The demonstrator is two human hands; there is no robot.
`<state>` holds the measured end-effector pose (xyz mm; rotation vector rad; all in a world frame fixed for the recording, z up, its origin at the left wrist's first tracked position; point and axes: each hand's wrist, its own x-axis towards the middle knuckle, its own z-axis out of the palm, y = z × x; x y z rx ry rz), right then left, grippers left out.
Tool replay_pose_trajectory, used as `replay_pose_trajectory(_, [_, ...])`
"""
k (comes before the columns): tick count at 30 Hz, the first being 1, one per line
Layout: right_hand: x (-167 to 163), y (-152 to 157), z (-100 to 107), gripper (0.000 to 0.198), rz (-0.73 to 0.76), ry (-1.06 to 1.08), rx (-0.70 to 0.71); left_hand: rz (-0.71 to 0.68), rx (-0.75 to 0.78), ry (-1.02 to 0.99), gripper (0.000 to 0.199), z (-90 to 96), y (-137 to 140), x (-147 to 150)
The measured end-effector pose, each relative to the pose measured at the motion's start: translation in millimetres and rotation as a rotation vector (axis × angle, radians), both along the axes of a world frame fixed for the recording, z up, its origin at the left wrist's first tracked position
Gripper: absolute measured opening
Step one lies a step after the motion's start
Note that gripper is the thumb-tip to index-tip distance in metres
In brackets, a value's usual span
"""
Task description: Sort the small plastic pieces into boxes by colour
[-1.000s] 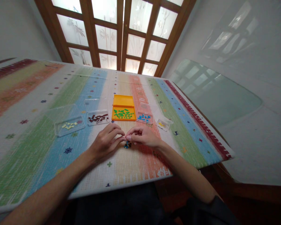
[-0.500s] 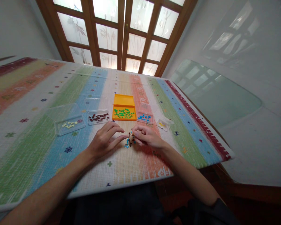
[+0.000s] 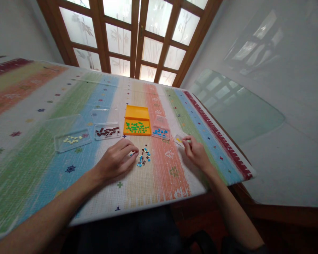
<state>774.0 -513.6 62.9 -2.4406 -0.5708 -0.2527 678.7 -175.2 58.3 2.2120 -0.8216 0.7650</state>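
Observation:
My left hand rests on the cloth just left of a loose pile of small blue, brown and pale toy bricks. Its thumb and index finger come together at the pile's edge, and a speck of blue shows between them. My right hand reaches to a small clear box at the right, where a few yellow bricks lie. Thumb and fingertips are pinched at the box's right side, covering part of it. What they grip, if anything, is too small to make out.
An open orange case holds green bricks. Left of it stand clear boxes with brown bricks and pale yellow bricks. Blue bricks lie in another clear box to its right. A striped cloth covers the table.
My right hand has left the pile and moved right to the box with yellow bricks, uncovering the pile. The left thumb and index finger have drawn closer together. The view has shifted slightly.

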Motion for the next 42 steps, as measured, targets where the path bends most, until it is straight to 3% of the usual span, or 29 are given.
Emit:
replay_pose_trajectory(4, [3.8,-17.0,-11.7,0.052,-0.126,-0.215,-0.358,-0.012,0.006,0.003,0.006,-0.2,0.1,0.3])
replay_pose_trajectory(11, [7.1,-22.6,-21.2,0.052,-0.179,-0.159,-0.603,0.001,0.016,0.044,0.008,-3.2,1.0,0.9])
replay_pose_trajectory(33, [10.5,-29.7,-30.0,0.052,-0.145,-0.237,-0.586,-0.014,0.062,0.077,0.009,-6.7,0.5,1.5])
replay_pose_trajectory(42, [4.4,-27.4,-21.5,0.050,-0.125,-0.273,-0.598,0.000,0.085,0.087,0.012,-6.0,0.8,0.4])
